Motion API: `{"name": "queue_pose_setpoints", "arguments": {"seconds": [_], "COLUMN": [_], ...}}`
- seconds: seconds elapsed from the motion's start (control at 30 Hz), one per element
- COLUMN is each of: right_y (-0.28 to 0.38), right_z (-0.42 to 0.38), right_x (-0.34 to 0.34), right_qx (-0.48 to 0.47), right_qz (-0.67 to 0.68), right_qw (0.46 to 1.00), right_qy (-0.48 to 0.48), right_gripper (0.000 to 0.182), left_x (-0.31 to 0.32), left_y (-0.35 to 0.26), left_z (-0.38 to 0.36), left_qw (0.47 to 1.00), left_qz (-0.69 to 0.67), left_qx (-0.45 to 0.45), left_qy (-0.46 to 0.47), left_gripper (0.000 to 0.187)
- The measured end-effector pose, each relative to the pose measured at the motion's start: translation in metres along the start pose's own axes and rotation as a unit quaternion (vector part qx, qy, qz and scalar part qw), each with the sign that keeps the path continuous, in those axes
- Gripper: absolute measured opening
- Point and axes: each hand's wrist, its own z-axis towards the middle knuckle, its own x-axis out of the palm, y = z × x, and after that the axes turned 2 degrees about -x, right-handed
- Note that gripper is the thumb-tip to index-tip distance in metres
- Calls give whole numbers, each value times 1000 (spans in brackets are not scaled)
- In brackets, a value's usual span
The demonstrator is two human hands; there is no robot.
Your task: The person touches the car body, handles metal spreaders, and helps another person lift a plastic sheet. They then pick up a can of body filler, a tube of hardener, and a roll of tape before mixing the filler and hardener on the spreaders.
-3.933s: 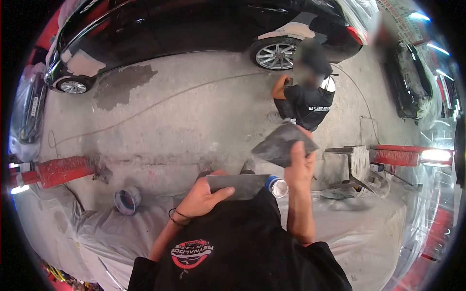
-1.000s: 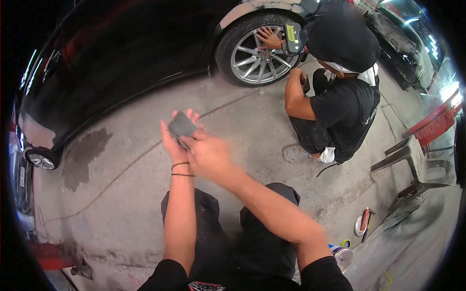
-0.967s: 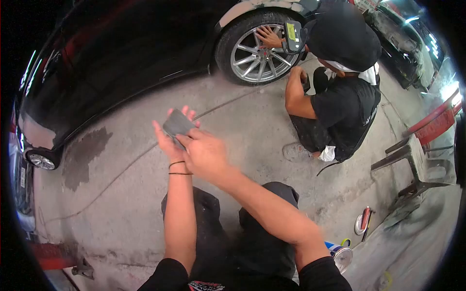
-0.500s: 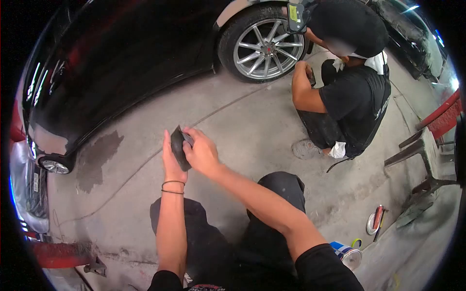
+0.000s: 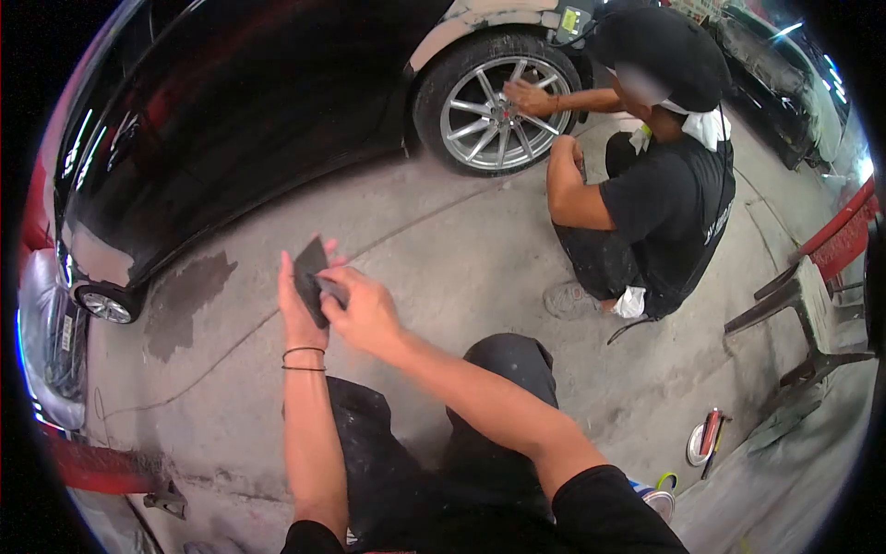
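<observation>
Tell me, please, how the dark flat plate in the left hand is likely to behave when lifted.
The dark flat plate is probably fairly stiff: its edges look straight, and no sag shows beyond the left hand. It is likely light, as it seems thin.

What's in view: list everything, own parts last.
Flat plate: 1, dark grey, against left grip
Small piece: 1, grey, in right grip
Car: 1, black with beige patches, upper left
Wheels: 2, silver, on that car
Co-worker: 1, black clothes, upper right
Cord: 1, dark, across floor
Chair: 1, dark grey, right
Beams: 2, red, lower left, right edge
Can: 1, blue-white, lower right
Disc: 1, white, lower right
Tube: 1, red, overlapping disc
Tool: 1, dark, beside tube
Sheeting: count unclear, pale, lower right
Distant items: too unclear to count
Left grip: 1, bare, centre left
Right grip: 1, bare, beside it
Sleeves: 2, black, bottom
Trousers: 1 pair, dark, bottom
</observation>
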Motion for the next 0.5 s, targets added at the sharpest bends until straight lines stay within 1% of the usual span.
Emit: {"name": "queue_pose_setpoints", "arguments": {"seconds": [0.07, 0.1, 0.2, 0.23, 0.33, 0.37, 0.47, 0.5], "right_y": [-12, -18, -10, -8, -3, -1, -10, -18], "right_z": [9, 11, -6, -15, -29, -28, -14, -8], "right_x": [-14, -19, -31, -29, -36, -37, -45, -41], "right_qx": [16, 44, 89, 39, 5, 17, 30, 41], "right_qz": [-5, -24, -39, -12, -9, -24, -63, -69], "right_qw": [999, 997, 995, 999, 999, 998, 995, 996], "right_qy": [-44, -55, -5, -16, 51, 48, 64, 37], "right_gripper": [33, 34, 36, 34, 32, 30, 31, 31], "left_x": [11, 17, 20, 21, 20, 21, 22, 21], "left_y": [9, 15, 28, 30, 24, 27, 28, 33], "left_z": [1, 1, 6, 10, 13, 13, 11, 10], "left_qw": [999, 999, 998, 997, 999, 998, 998, 999], "left_qz": [3, 7, 40, 77, -7, 22, -15, 3], "left_qx": [-22, -21, -31, -7, -7, 5, -38, -29], "left_qy": [35, 41, 30, 9, 46, 54, 54, 41], "left_gripper": [75, 75, 75, 80, 85, 90, 88, 87]}}
